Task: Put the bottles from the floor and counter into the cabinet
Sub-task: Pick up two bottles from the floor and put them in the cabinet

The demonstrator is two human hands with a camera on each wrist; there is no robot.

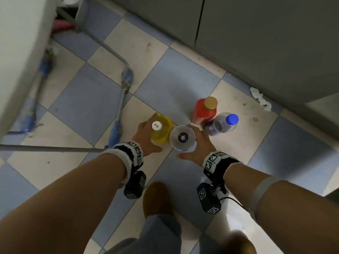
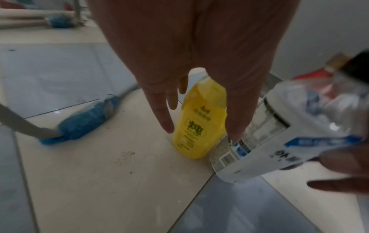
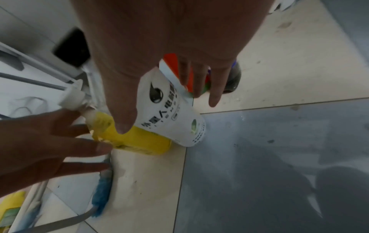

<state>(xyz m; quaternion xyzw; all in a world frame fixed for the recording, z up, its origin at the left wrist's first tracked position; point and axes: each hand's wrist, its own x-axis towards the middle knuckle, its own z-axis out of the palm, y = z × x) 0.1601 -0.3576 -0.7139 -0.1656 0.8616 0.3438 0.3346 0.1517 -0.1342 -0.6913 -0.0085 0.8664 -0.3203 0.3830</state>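
From the head view, the left hand [image 1: 146, 133] is partly hidden behind the yellow bottle [image 1: 162, 131], and the fingers of the right hand [image 1: 197, 145] vanish behind the white-labelled bottle [image 1: 183, 138], so contact cannot be judged there. The red bottle [image 1: 203, 111] is partly covered by the blue-capped bottle [image 1: 221, 125]. In the left wrist view the white-labelled bottle is motion-blurred and cut by the right edge. Both shoes [image 1: 157, 200] are blurred, and the floor's tiles run off every edge.
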